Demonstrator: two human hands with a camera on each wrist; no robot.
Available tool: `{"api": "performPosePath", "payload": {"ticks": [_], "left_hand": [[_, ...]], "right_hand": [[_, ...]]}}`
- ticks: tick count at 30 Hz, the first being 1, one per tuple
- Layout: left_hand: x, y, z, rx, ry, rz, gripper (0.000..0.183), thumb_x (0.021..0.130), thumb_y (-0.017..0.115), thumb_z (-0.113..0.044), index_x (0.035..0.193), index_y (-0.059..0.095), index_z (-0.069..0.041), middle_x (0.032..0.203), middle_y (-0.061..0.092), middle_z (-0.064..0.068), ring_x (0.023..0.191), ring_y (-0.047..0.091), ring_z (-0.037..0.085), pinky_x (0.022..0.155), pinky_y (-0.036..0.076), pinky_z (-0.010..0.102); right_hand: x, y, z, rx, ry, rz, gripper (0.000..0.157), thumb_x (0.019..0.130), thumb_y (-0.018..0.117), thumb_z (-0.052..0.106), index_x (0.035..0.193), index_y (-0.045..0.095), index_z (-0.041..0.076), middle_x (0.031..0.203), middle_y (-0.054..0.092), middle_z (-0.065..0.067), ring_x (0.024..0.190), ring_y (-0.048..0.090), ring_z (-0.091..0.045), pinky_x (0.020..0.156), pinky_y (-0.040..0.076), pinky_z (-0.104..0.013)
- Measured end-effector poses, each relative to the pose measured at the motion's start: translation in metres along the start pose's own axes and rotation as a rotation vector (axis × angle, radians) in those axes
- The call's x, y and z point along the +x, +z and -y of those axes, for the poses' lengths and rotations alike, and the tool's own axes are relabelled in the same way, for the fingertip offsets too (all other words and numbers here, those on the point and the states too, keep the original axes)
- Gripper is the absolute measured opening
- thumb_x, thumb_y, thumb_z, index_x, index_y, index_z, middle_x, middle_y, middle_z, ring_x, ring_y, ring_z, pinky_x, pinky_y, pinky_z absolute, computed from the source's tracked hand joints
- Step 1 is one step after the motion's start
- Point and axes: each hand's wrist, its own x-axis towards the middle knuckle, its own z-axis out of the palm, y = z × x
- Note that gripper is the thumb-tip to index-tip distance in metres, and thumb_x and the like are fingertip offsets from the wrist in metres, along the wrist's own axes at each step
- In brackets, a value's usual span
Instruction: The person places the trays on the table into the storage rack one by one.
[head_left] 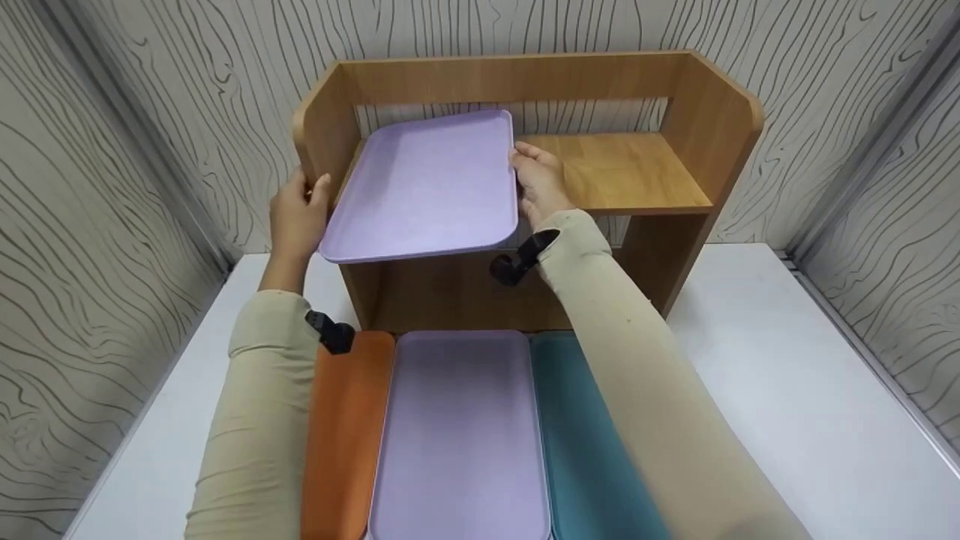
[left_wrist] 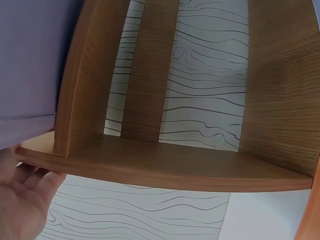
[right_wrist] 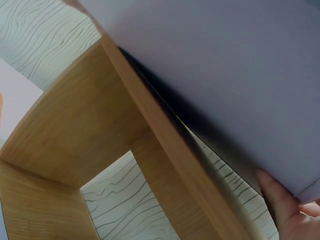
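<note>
A light purple tray is held tilted over the upper board of a wooden shelf unit, its near edge jutting out past the front. My right hand grips the tray's right edge; in the right wrist view, the fingers lie against its underside. At the left, my left hand holds the shelf unit's side panel, thumb inside and fingers outside, close to the tray's near left corner. In the left wrist view, the left fingers wrap the panel's edge beside the tray.
On the white table, an orange tray, a second purple tray and a teal tray lie side by side before the shelf unit. The lower compartment is partly behind the raised tray. Patterned walls enclose the table.
</note>
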Motion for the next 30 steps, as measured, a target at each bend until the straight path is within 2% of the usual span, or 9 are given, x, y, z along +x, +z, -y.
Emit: {"api": "performPosePath", "payload": {"ticks": [7,13,15,17,21,22,24,27,30], "left_hand": [[-0.001,-0.003,-0.004,-0.019,-0.011,0.02,0.041,0.1,0.044,-0.029,0.131,0.049,-0.003,0.126,0.057,0.017,0.11,0.055,0.027,0.095,0.042,0.041],[-0.001,-0.005,-0.005,-0.041,-0.035,0.032,0.041,0.1,0.044,-0.028,0.132,0.049,-0.003,0.126,0.057,0.017,0.109,0.055,0.027,0.095,0.043,0.04],[-0.001,-0.004,-0.004,-0.042,-0.043,0.032,0.041,0.1,0.044,-0.029,0.13,0.05,-0.002,0.124,0.058,0.017,0.106,0.056,0.026,0.093,0.043,0.039],[0.0,-0.004,-0.004,-0.041,-0.046,0.031,0.041,0.1,0.044,-0.029,0.129,0.05,-0.002,0.121,0.059,0.017,0.102,0.056,0.025,0.09,0.044,0.038],[0.0,-0.004,-0.007,-0.039,-0.048,0.029,0.04,0.1,0.044,-0.028,0.127,0.052,-0.001,0.116,0.061,0.017,0.097,0.055,0.022,0.086,0.044,0.034],[0.0,-0.004,-0.007,-0.045,-0.05,0.029,0.039,0.1,0.044,-0.028,0.127,0.052,-0.001,0.116,0.06,0.018,0.097,0.054,0.023,0.086,0.043,0.034],[0.0,-0.005,-0.008,-0.053,-0.055,0.029,0.039,0.1,0.044,-0.027,0.128,0.052,-0.001,0.118,0.06,0.018,0.098,0.054,0.023,0.087,0.043,0.035],[0.0,-0.005,-0.008,-0.074,-0.064,0.035,0.039,0.1,0.044,-0.026,0.13,0.051,-0.001,0.122,0.059,0.018,0.103,0.055,0.025,0.091,0.043,0.037],[0.0,-0.005,-0.008,-0.089,-0.079,0.044,0.04,0.1,0.043,-0.026,0.132,0.049,-0.002,0.126,0.057,0.017,0.108,0.054,0.025,0.095,0.042,0.038]], "right_hand": [[0.012,-0.003,-0.007,-0.031,0.002,-0.013,0.04,0.097,0.045,0.004,0.136,0.044,-0.004,0.132,0.052,-0.019,0.109,0.054,-0.023,0.089,0.046,-0.027],[0.132,-0.029,-0.059,0.077,0.046,0.053,0.038,0.092,0.052,0.003,0.13,0.051,0.002,0.113,0.062,-0.01,0.096,0.06,-0.019,0.081,0.05,-0.03],[0.14,-0.03,-0.065,0.093,0.037,0.067,0.03,0.094,0.049,0.005,0.124,0.054,0.004,0.109,0.062,-0.01,0.093,0.06,-0.019,0.081,0.05,-0.031],[0.188,-0.039,-0.085,0.137,0.048,0.097,0.018,0.093,0.052,0.007,0.109,0.06,0.006,0.103,0.063,-0.011,0.09,0.06,-0.023,0.08,0.05,-0.038],[0.23,-0.05,-0.102,0.209,0.025,0.165,0.01,0.09,0.055,0.008,0.081,0.058,0.004,0.084,0.063,-0.011,0.076,0.061,-0.026,0.069,0.051,-0.041],[0.236,-0.052,-0.103,0.223,0.043,0.182,0.011,0.09,0.056,0.01,0.083,0.061,0.004,0.088,0.064,-0.012,0.079,0.061,-0.027,0.072,0.051,-0.041],[0.174,-0.041,-0.074,0.225,0.095,0.173,0.015,0.094,0.052,0.012,0.094,0.063,0.002,0.098,0.064,-0.011,0.089,0.06,-0.024,0.078,0.049,-0.035],[0.109,-0.029,-0.043,0.248,0.173,0.165,0.027,0.094,0.05,0.014,0.116,0.059,0.001,0.119,0.058,-0.01,0.108,0.052,-0.021,0.091,0.043,-0.03],[0.088,-0.024,-0.033,0.231,0.189,0.156,0.041,0.094,0.051,0.015,0.132,0.048,0.002,0.138,0.043,-0.01,0.127,0.038,-0.018,0.101,0.034,-0.027]]}}
